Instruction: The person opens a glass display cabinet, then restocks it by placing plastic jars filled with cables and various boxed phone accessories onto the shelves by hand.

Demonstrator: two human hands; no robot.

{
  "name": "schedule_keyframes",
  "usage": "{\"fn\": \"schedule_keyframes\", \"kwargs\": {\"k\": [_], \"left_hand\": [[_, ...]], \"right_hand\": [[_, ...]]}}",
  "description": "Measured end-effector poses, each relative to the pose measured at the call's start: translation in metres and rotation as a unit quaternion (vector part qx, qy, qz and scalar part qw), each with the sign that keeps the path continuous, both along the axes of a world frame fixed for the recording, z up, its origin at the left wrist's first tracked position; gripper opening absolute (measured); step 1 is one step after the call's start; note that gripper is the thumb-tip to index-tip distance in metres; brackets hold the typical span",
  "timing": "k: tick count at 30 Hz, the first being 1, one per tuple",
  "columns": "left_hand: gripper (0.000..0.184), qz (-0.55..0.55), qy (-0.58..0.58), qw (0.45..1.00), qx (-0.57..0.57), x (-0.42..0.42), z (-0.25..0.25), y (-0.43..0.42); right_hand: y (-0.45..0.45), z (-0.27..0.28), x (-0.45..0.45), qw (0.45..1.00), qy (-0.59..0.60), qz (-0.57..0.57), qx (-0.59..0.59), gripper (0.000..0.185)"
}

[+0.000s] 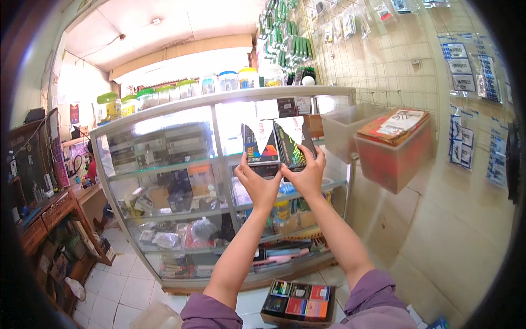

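Observation:
In the upper middle of the head view, my left hand (259, 183) grips a black box (268, 155) with an orange and blue print and a white label. My right hand (308, 173) grips a second black box (289, 147), with green lines on it and a similar white label. The two boxes are side by side and tilted slightly apart, my thumbs close together at their near corners. They are in front of a shelf of the glass display cabinet (213, 101). Whether they rest on the shelf or on other boxes, I cannot tell.
An open carton of small boxes (298, 315) stands on the floor below me. At the right, a plastic bin (392, 159) with orange packets sticks out by the tiled wall. Lidded jars (186, 89) line the cabinet top. A wooden desk (52, 214) and a person are at the left.

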State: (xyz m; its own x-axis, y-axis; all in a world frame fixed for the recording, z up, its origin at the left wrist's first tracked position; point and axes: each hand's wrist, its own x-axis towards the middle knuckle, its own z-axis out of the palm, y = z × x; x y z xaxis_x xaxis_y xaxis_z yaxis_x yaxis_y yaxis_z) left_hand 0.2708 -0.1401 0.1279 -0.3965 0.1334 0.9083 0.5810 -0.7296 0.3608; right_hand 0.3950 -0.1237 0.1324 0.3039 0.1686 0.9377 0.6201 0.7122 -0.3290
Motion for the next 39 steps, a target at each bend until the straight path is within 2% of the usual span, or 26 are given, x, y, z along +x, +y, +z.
{"fn": "schedule_keyframes", "kwargs": {"k": [4,10,20,22,24,26,27,28,29,31,32,33,37,38,39], "left_hand": [[0.094,0.065,-0.001,0.998,-0.003,-0.009,0.043,0.06],[0.094,0.098,-0.004,0.995,0.019,-0.023,0.099,0.144],[0.096,0.137,0.005,0.99,-0.021,-0.039,0.127,0.215],[0.1,0.12,0.0,0.991,-0.057,-0.036,0.137,0.215],[0.098,0.135,0.014,0.986,-0.099,-0.036,0.146,0.213],[0.091,0.118,-0.007,0.99,-0.076,-0.039,0.155,0.225],[0.077,0.151,-0.004,0.989,0.003,-0.044,0.156,0.246],[0.077,0.154,-0.001,0.988,0.004,-0.051,0.16,0.258],[0.071,0.125,-0.008,0.992,-0.032,-0.06,0.164,0.269],[0.054,0.054,-0.058,0.994,-0.074,-0.073,0.174,0.289],[0.054,0.055,-0.058,0.994,-0.073,-0.078,0.177,0.3],[0.052,0.039,-0.063,0.994,-0.074,-0.084,0.178,0.311],[0.053,-0.02,-0.057,0.996,-0.067,-0.099,0.174,0.344],[0.055,-0.046,-0.049,0.996,-0.062,-0.101,0.171,0.352],[0.058,0.01,-0.03,0.99,-0.134,-0.108,0.167,0.365]], "right_hand": [[0.063,0.045,-0.009,0.999,-0.005,0.022,0.025,0.067],[0.153,0.102,-0.024,0.999,-0.012,0.027,0.027,0.069],[0.237,0.127,-0.039,0.999,0.001,0.03,-0.011,0.069],[0.249,0.134,-0.036,0.999,0.018,0.043,0.007,0.075],[0.258,0.145,-0.037,0.991,0.068,0.061,0.097,0.082],[0.264,0.157,-0.034,0.987,0.067,0.065,0.128,0.076],[0.271,0.163,-0.032,0.99,0.063,0.054,0.114,0.069],[0.276,0.169,-0.03,0.992,0.059,0.043,0.1,0.063],[0.28,0.173,-0.029,0.992,0.043,0.046,0.11,0.048],[0.293,0.179,-0.033,0.993,0.028,0.043,0.102,0.044],[0.3,0.182,-0.034,0.995,0.011,0.038,0.092,0.04],[0.301,0.183,-0.032,0.995,-0.014,0.078,0.057,0.034],[0.313,0.178,-0.038,0.997,-0.031,0.011,0.069,0.039],[0.316,0.174,-0.038,0.997,-0.055,-0.023,0.043,0.048],[0.318,0.167,-0.038,0.995,-0.08,-0.057,0.015,0.059]]}}
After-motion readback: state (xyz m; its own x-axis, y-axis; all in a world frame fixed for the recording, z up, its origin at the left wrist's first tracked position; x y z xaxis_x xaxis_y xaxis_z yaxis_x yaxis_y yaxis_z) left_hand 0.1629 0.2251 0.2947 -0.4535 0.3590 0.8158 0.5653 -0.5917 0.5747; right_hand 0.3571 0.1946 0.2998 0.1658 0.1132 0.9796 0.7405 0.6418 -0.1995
